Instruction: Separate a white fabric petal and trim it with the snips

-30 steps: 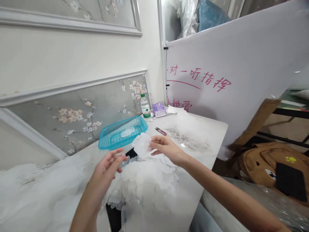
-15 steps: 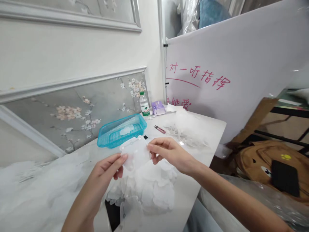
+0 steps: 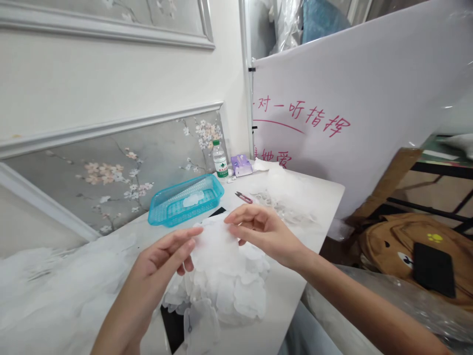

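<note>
Over the pile sits a thin, translucent white sheet piece (image 3: 214, 239), blurred by motion, between my two hands. My right hand (image 3: 264, 234) has its thumb and fingertips closed at the upper right edge of that piece. At its left side, my left hand (image 3: 166, 254) is open, thumb and forefinger apart, with the fingertips close to the edge. Below lies a loose pile of similar scallop-edged white pieces (image 3: 236, 296). One piece (image 3: 199, 323) at the pile's front shows a small dark mark.
Behind the hands are a blue plastic basket (image 3: 160, 217) holding a white piece, thread snips (image 3: 244, 197), a water bottle (image 3: 220, 160) and a purple packet (image 3: 241, 165). White scraps (image 3: 284, 204) lie at right, and more white sheets (image 3: 62, 291) at left. A brown bag (image 3: 391, 241) is beyond the table.
The white piece has moved lower, toward the pile. My left thumb and forefinger have spread and let go of its edge; my right hand stays at its upper right.
</note>
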### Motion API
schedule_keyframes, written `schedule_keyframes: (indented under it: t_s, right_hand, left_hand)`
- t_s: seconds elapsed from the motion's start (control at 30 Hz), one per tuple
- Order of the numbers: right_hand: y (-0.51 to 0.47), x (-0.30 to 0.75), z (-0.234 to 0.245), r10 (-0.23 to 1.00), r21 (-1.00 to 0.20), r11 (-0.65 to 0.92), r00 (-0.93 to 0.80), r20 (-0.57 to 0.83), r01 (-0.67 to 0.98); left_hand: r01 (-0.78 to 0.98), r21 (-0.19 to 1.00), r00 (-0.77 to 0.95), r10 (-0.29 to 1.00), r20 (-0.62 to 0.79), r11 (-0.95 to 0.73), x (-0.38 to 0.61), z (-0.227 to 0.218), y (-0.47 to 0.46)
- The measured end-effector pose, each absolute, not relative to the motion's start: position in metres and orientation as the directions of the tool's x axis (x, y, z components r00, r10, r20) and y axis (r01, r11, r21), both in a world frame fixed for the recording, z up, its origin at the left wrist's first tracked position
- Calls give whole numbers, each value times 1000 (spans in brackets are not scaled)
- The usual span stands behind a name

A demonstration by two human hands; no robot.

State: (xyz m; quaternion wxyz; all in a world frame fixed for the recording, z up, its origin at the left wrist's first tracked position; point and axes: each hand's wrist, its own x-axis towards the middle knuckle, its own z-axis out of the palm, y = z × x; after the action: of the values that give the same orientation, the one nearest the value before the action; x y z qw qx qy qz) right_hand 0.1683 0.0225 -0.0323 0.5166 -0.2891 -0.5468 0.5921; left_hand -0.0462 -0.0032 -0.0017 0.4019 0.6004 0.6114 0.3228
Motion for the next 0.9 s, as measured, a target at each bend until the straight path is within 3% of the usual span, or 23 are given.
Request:
schedule_keyframes:
  t_s: [0.3, 0.67, 0.9]
  right_hand:
    - [14, 171, -25, 930, -960, 87, -325, 175, -267]
    - [14, 171, -32, 893, -927, 106, -376, 248, -360]
    - [16, 170, -32, 896, -937, 35, -405, 184, -347]
  left_hand:
    - [418, 905, 25, 995, -99, 79, -47, 3, -6]
    - [313, 934, -65, 985, -160, 173, -49, 1, -3]
    - [371, 921, 10, 991, -130, 117, -55, -3, -2]
